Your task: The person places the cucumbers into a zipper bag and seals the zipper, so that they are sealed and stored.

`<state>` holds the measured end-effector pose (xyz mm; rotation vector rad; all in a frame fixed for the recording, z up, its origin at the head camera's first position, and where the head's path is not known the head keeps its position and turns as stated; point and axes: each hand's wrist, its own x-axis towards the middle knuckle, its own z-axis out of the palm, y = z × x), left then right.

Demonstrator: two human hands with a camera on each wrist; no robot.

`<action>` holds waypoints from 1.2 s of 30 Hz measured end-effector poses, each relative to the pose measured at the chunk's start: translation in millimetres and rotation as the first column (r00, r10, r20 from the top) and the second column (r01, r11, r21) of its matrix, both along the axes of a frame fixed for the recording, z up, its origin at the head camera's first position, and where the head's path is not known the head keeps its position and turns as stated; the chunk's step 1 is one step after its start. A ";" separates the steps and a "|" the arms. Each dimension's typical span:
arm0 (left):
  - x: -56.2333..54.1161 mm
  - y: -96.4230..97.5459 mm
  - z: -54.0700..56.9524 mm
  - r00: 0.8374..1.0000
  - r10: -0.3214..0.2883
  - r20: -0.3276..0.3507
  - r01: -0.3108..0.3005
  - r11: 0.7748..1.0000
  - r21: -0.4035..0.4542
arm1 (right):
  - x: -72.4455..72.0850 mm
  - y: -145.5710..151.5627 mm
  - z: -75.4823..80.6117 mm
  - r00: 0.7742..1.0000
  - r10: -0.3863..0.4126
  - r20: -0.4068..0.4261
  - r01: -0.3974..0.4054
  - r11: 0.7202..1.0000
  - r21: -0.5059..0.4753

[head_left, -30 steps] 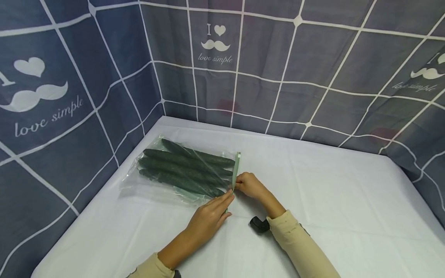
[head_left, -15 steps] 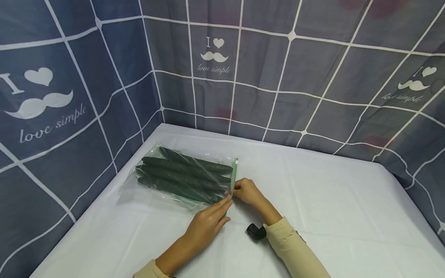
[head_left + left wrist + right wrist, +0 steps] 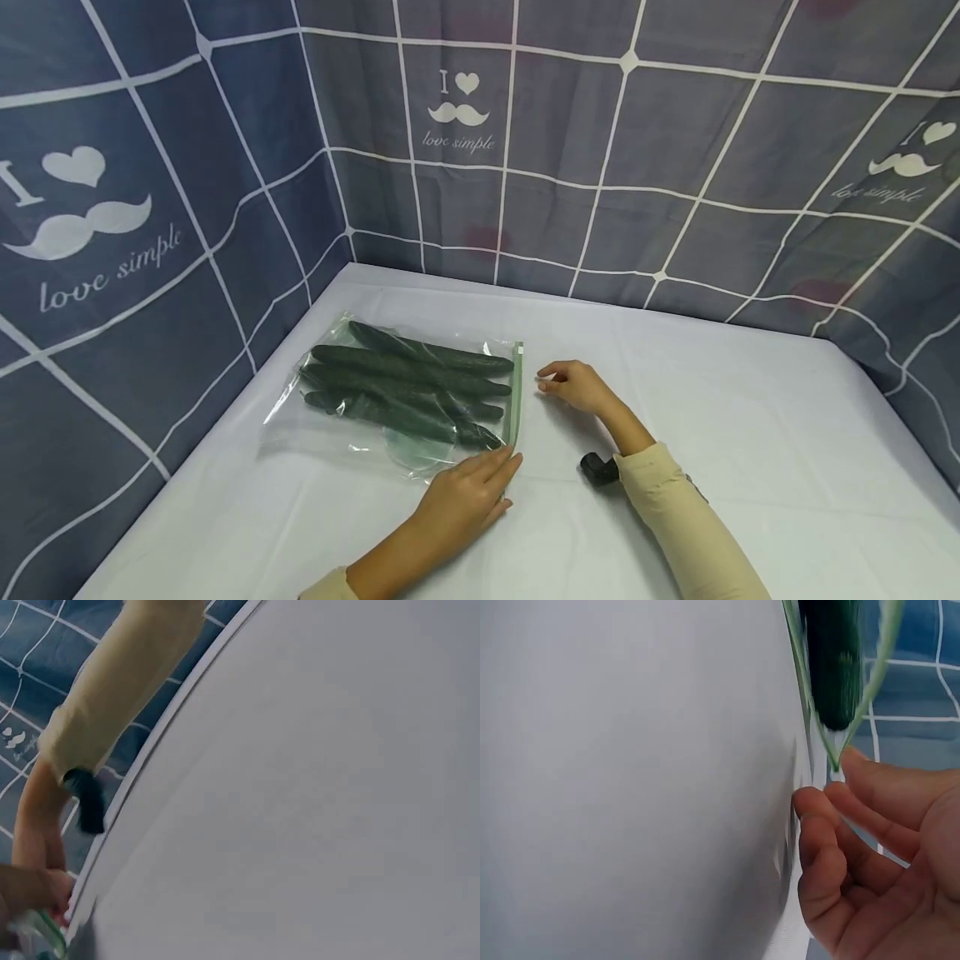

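Observation:
A clear zip bag (image 3: 352,446) lies on the white table with several dark green cucumbers (image 3: 412,367) inside. Its green zip strip (image 3: 517,392) runs along the right end. My left hand (image 3: 465,496) rests with straight fingers on the bag's near right corner, thumb apart from them. To the right of the strip, my right hand (image 3: 577,387) hovers with loosely bent fingers and nothing between thumb and forefinger. From the right wrist, the strip's two green edges (image 3: 877,675) part in a V around a cucumber end (image 3: 836,682), with my thumb close to their meeting point.
The white cloth-covered table (image 3: 712,400) extends to the right of the bag. A dark grid-patterned curtain (image 3: 555,108) stands along its back and left sides. A black wrist device (image 3: 598,469) juts from the right sleeve.
My right hand has come off the zip strip and moved right. The left hand has slid slightly toward the near end of the strip, where it stays on the bag.

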<state>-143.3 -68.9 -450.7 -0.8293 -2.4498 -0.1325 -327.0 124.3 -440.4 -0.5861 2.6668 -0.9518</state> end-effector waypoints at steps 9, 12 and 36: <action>1.3 -0.2 9.2 0.961 0.004 0.275 0.063 0.970 -0.234 | -36.1 -7.7 3.9 0.991 -0.069 0.111 0.088 0.980 -0.179; -15.1 -6.0 26.5 0.903 -0.044 0.427 0.128 0.977 -0.170 | -39.0 -9.9 1.6 0.984 -0.106 0.142 0.139 0.960 -0.243; -244.6 -8.5 40.6 0.619 0.083 0.781 -0.067 0.996 -0.054 | -41.3 -37.0 -12.0 0.993 -0.085 0.084 0.107 0.947 -0.303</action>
